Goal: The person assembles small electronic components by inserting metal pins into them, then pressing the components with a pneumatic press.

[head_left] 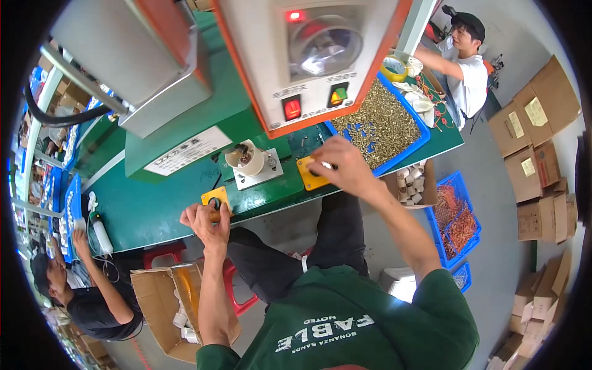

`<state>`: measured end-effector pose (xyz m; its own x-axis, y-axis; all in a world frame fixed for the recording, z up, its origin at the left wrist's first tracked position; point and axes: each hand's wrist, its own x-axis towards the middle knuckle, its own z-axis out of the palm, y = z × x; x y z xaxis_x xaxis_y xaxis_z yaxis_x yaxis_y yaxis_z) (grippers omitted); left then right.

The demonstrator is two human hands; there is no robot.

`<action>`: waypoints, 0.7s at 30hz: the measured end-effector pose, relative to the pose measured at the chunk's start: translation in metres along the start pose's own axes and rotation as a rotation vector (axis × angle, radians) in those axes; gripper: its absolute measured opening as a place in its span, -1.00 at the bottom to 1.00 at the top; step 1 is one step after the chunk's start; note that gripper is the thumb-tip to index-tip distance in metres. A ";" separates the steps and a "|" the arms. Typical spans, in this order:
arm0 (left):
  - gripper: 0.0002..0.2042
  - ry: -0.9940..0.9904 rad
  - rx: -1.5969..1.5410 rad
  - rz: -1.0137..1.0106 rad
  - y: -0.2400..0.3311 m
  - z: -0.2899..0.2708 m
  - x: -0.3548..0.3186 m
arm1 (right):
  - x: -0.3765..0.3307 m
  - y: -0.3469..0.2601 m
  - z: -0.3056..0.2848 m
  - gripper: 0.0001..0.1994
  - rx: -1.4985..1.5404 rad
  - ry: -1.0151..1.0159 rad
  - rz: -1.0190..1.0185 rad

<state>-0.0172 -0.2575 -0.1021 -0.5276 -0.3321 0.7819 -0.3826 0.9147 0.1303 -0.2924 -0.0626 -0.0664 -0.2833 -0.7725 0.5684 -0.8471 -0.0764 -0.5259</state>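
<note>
My left hand [208, 227] is at the front of a yellow button box [215, 198] with a dark round button. Its fingers are bent and apart, and no held thing shows. Over a second yellow button box [307, 180] hovers my right hand [350, 168], fingers loosely bent and nothing visible in them; it partly hides that button. Between the boxes, a white round cup-like part [245, 161] sits on a pale metal plate [266, 175] under the green machine [185, 145]. Something dark and metallic shows inside the part.
An orange-edged control panel [302, 102] hangs above the bench. A blue tray [422, 139] of small brass pieces stands right; below it are a carton of white parts [411, 184] and a blue crate [459, 185]. A cardboard box [154, 296] stands lower left. Co-workers are at both sides.
</note>
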 end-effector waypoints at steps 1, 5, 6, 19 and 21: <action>-0.73 -0.007 -0.018 -0.056 0.007 -0.003 0.011 | 0.010 0.010 -0.001 -0.85 0.006 0.005 0.001; -0.41 -0.147 -0.295 -0.338 0.050 0.000 0.063 | 0.043 0.044 0.008 -0.89 -0.180 -0.048 0.044; -0.31 -0.175 -0.389 -0.362 0.055 0.006 0.071 | 0.048 0.051 0.012 -0.89 -0.237 -0.117 0.046; -0.60 -0.002 -0.669 -0.374 0.069 0.029 0.099 | 0.058 0.072 0.040 -0.93 -0.392 -0.298 0.019; -0.57 0.024 -0.854 -0.500 0.075 0.025 0.101 | 0.057 0.076 0.038 -0.96 -0.243 -0.235 0.034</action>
<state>-0.1177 -0.2279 -0.0287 -0.4352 -0.7294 0.5278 0.1229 0.5326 0.8374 -0.3556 -0.1365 -0.0982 -0.2255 -0.8983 0.3772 -0.9296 0.0825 -0.3593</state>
